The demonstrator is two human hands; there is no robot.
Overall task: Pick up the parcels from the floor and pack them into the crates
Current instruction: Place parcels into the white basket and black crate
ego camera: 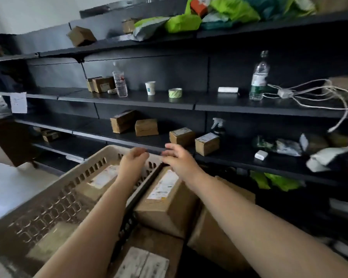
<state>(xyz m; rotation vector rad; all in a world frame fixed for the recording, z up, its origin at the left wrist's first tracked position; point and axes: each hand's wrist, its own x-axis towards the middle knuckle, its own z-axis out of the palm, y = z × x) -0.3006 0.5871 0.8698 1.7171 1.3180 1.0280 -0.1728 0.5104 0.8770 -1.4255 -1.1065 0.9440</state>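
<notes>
A beige slotted crate (54, 199) fills the lower left and holds a labelled cardboard parcel (100, 179). To its right, past a black crate edge (141, 195), lie more brown parcels, one with a white label (165, 199). Both my arms reach forward over the crates. My left hand (132, 163) hovers above the beige crate's far rim with its fingers loosely curled and nothing in it. My right hand (179, 157) is open, its fingers spread, just above the far end of the labelled parcel. The frame is blurred.
Black shelving (209, 103) runs across ahead. It carries small cardboard boxes (206, 144), water bottles (120, 81), a paper cup (150, 87), a tape roll (175, 92), a spray bottle, a white cable and green mailer bags. A brown cabinet stands at the left.
</notes>
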